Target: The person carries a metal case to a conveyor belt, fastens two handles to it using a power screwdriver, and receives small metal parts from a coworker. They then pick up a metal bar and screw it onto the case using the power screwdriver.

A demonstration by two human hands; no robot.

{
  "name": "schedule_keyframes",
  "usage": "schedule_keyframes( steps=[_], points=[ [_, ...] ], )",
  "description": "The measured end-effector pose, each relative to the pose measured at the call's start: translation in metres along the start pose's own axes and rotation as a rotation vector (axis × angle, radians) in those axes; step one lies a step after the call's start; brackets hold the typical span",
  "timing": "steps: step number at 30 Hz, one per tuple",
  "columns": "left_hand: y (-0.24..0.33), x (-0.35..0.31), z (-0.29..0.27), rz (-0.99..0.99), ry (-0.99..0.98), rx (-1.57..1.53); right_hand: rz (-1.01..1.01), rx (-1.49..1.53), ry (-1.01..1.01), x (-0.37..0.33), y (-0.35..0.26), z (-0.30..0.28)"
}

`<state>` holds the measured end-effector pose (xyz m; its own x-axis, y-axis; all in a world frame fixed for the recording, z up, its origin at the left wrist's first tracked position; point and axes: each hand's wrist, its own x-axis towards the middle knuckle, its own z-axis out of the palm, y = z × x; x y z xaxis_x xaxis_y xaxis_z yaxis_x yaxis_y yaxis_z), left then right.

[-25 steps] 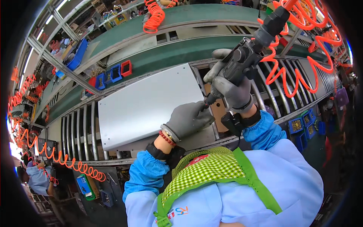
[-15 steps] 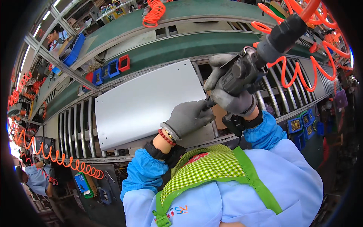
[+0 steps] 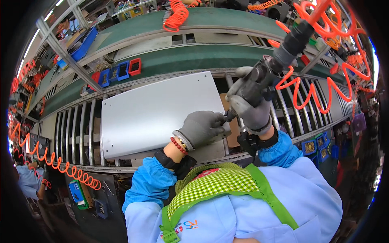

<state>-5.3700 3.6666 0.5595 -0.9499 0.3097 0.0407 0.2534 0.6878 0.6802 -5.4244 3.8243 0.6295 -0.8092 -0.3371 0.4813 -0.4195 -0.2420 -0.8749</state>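
Note:
A smooth silver-grey metal panel (image 3: 158,113), with small holes near its corners, lies flat on the roller conveyor. At its right edge my gloved left hand (image 3: 201,128) has thumb and fingers pinched together beside the driver's tip; what sits between them is too small to tell. My gloved right hand (image 3: 252,110) is closed around the body of a black air screwdriver (image 3: 259,83). The tool slants down and left, its tip close to my left fingertips. An orange air hose (image 3: 319,11) joins its upper end.
Metal rollers (image 3: 83,131) show on both sides of the panel. Small blue bins and a red bin (image 3: 135,67) stand beyond the conveyor. Blue bins with small parts (image 3: 309,147) are at the right. Orange coiled hoses (image 3: 177,16) hang around. Another person (image 3: 30,180) is at the far left.
The view has shifted slightly. My right hand and the screwdriver have come down and to the left a little. My left hand stays pinched at the panel's right edge.

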Motion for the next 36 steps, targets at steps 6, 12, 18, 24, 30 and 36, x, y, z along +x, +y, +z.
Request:
schedule_keyframes(
  steps=[6,12,18,24,30,36],
  points=[
    [0.000,-0.001,0.002,-0.008,0.020,0.004,0.043,-0.026,0.015,-0.002,-0.003,0.001],
    [-0.002,-0.003,0.010,0.024,0.109,-0.008,-0.020,-0.045,-0.006,-0.004,-0.001,0.001],
    [0.007,-0.008,0.013,0.029,0.214,0.123,-0.038,0.038,-0.006,-0.006,-0.004,0.004],
    [0.007,-0.021,0.012,-0.002,0.221,0.117,-0.169,0.193,0.070,0.002,-0.024,-0.008],
    [-0.037,-0.115,0.002,-0.119,0.445,-0.924,-0.050,0.313,-0.082,-0.007,-0.009,-0.039],
    [-0.121,-0.343,0.033,-0.561,0.882,-1.683,0.182,0.251,0.059,-0.038,0.012,-0.051]
  ],
)
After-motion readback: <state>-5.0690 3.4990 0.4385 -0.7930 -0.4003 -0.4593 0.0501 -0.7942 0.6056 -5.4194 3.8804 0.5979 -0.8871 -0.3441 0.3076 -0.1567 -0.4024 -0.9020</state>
